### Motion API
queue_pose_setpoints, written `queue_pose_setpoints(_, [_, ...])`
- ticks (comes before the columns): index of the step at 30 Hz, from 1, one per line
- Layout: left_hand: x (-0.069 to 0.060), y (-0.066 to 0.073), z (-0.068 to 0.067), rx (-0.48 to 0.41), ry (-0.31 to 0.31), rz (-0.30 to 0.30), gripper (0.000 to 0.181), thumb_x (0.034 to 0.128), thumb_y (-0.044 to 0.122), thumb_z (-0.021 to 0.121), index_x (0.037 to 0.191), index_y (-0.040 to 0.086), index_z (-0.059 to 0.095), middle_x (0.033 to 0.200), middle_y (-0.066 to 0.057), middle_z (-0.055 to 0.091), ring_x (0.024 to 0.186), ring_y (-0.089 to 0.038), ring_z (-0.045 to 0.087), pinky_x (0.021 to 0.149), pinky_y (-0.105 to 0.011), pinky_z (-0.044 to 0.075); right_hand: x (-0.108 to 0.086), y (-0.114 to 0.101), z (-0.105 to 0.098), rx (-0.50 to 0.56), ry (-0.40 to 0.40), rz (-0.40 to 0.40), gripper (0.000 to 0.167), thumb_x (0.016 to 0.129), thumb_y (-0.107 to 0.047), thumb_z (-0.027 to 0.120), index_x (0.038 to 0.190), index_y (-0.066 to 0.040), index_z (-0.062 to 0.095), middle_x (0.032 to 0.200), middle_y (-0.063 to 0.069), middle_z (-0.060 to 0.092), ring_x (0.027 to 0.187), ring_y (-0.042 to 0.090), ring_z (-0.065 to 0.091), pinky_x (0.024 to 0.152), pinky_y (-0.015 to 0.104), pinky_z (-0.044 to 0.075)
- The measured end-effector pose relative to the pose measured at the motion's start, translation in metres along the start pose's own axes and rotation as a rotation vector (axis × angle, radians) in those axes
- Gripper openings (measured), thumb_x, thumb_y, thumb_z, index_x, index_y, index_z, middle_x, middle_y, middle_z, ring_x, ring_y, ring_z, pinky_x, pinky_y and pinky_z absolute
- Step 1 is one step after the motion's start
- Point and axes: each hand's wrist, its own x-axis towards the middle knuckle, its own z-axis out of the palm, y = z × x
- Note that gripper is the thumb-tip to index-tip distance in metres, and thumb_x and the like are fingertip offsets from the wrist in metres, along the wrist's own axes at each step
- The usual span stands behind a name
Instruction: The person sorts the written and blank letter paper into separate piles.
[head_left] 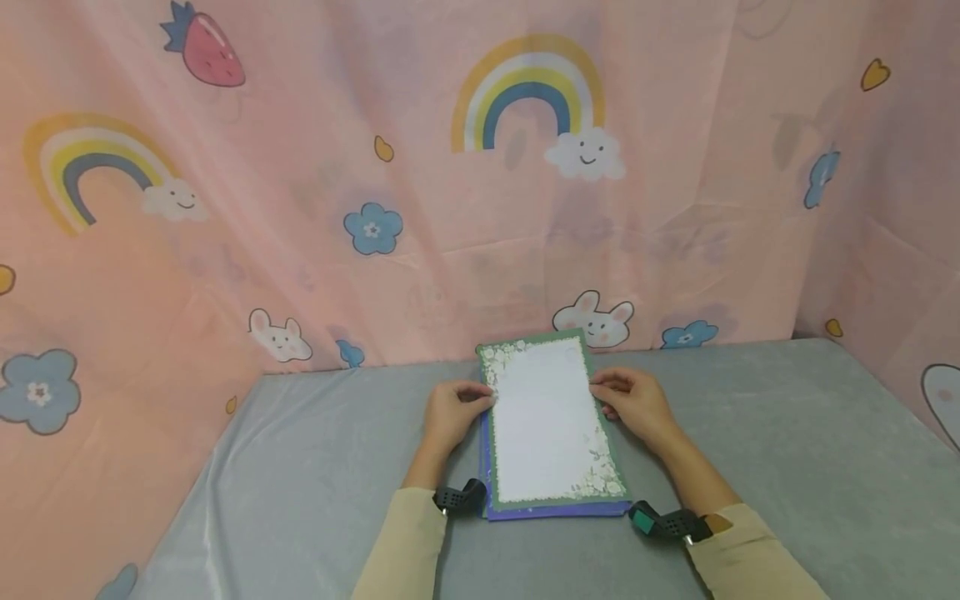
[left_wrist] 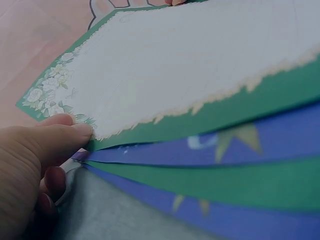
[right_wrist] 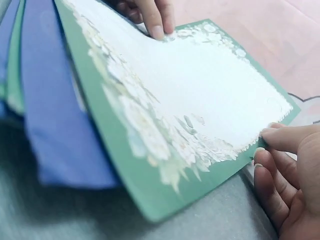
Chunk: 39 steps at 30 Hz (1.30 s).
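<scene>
Green edging frames the white top sheet, found at five o'clock of centre in the head view, over grey cloth. Its long axis runs from between eleven and twelve to between five and six; two white flower clusters fill opposite corners, near eleven and between four and five.

Both hands pinch its long edges, thumbs uppermost, fingers bent, nearly closed: left hand at ten o'clock, right hand at two. Two black wristbands show in the head view alone. The left wrist view fans out what the head view mostly hides: below the sheet, two blue layers with one green layer between.
</scene>
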Motion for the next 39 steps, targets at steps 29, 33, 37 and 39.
queue_pose_setpoints(29, [0.003, 0.027, -0.01, -0.146, -0.074, -0.043, 0.012, 0.0838, 0.016, 0.081, 0.092, 0.008, 0.081, 0.089, -0.01, 0.078, 0.07, -0.007, 0.06, 0.062, -0.021, 0.049, -0.008, -0.043, -0.025, -0.145, -0.014, -0.077, 0.033, 0.101, -0.024, 0.063, 0.126, -0.003, 0.069, 0.122, 0.021, 0.07, 0.086, -0.001, 0.062, 0.074, 0.025, 0.058])
queue_pose_setpoints(33, [0.002, 0.037, -0.013, -0.175, -0.078, -0.035, 0.012, 0.0847, 0.015, 0.08, 0.093, 0.007, 0.08, 0.091, -0.011, 0.078, 0.073, -0.007, 0.063, 0.066, -0.022, 0.051, -0.01, -0.051, -0.032, -0.154, -0.011, -0.12, 0.034, 0.101, -0.025, 0.063, 0.128, -0.004, 0.068, 0.122, 0.021, 0.071, 0.086, -0.005, 0.063, 0.074, 0.024, 0.058])
queue_pose_setpoints(37, [0.001, 0.049, -0.017, -0.193, -0.084, -0.026, 0.011, 0.086, 0.015, 0.079, 0.094, 0.008, 0.08, 0.094, -0.01, 0.078, 0.078, -0.01, 0.067, 0.071, -0.024, 0.054, -0.013, -0.059, -0.04, -0.162, -0.012, -0.137, 0.036, 0.102, -0.026, 0.062, 0.13, -0.005, 0.067, 0.123, 0.021, 0.071, 0.085, -0.006, 0.063, 0.075, 0.024, 0.058])
queue_pose_setpoints(39, [0.0, 0.056, -0.018, -0.196, -0.087, -0.025, 0.011, 0.0868, 0.016, 0.078, 0.095, 0.009, 0.08, 0.095, -0.01, 0.078, 0.08, -0.011, 0.069, 0.073, -0.025, 0.055, -0.014, -0.064, -0.043, -0.174, -0.004, -0.137, 0.036, 0.102, -0.027, 0.061, 0.131, -0.006, 0.067, 0.123, 0.019, 0.071, 0.084, -0.004, 0.063, 0.075, 0.023, 0.057])
